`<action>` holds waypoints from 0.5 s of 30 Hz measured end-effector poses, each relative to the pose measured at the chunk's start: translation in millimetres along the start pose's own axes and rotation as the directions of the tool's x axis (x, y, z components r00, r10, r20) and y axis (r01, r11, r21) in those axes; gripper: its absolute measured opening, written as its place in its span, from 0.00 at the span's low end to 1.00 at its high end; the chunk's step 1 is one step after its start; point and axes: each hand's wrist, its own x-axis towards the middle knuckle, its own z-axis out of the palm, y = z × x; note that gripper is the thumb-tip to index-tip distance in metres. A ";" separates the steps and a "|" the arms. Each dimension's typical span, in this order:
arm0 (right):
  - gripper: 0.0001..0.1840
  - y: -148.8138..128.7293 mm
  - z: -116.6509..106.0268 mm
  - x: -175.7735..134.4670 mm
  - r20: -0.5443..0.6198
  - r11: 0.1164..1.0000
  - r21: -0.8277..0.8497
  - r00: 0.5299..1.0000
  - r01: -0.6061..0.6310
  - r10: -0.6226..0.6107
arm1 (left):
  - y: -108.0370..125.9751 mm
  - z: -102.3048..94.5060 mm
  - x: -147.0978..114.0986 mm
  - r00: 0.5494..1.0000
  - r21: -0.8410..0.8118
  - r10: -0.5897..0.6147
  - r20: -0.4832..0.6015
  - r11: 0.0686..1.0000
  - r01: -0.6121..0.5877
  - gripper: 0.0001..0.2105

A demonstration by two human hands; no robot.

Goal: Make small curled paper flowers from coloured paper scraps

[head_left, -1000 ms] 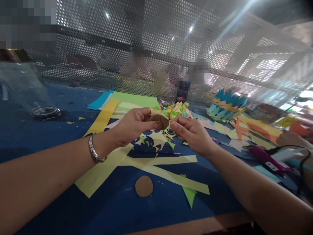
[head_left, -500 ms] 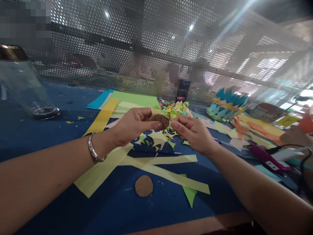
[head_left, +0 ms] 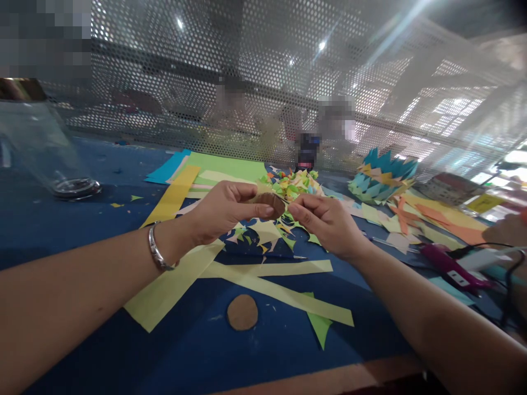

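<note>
My left hand point(head_left: 233, 211) pinches a brown cardboard disc point(head_left: 275, 206) between thumb and fingers above the table. A pale yellow-green paper shows along the disc's upper edge. Close to the right rim of the disc, the thumb and fingertips of my right hand point(head_left: 317, 222) are pressed together; what lies between them is too small to make out. A second cardboard disc point(head_left: 242, 312) lies flat on the blue table in front of me. Pale green paper strips point(head_left: 288, 296) cross each other below my hands, one overlapping a green scrap point(head_left: 320, 329).
Paper scraps point(head_left: 298, 186) are heaped behind my hands, near green sheets point(head_left: 230, 162). A glass jar point(head_left: 45, 148) stands left. Rightward are a layered blue-and-yellow paper piece point(head_left: 382, 175), a purple-and-white device point(head_left: 453, 269) with a cord, and another person's hand point(head_left: 508, 230). A perforated metal screen point(head_left: 185, 82) rises behind.
The disc in my left hand has tilted slightly; my hands stay nearly in place. At the right edge, the other person's hand has shifted, and the orange-red thing by it has mostly left view.
</note>
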 end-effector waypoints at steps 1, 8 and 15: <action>0.25 -0.1 0.2 -0.1 -0.003 1.000 -0.003 1.000 0.002 -0.002 | -0.1 0.0 0.2 1.000 0.000 0.002 -0.001 1.000 -0.002 0.11; 0.25 -0.2 0.1 -0.7 0.012 1.000 -0.012 1.000 -0.012 0.012 | -4.1 -2.8 1.8 0.997 -0.039 -0.033 0.063 0.999 0.035 0.13; 0.25 -0.6 -0.6 -0.7 0.013 0.999 -0.044 1.000 0.013 -0.013 | -1.2 -6.7 1.4 0.991 -0.038 -0.058 0.117 0.997 0.063 0.10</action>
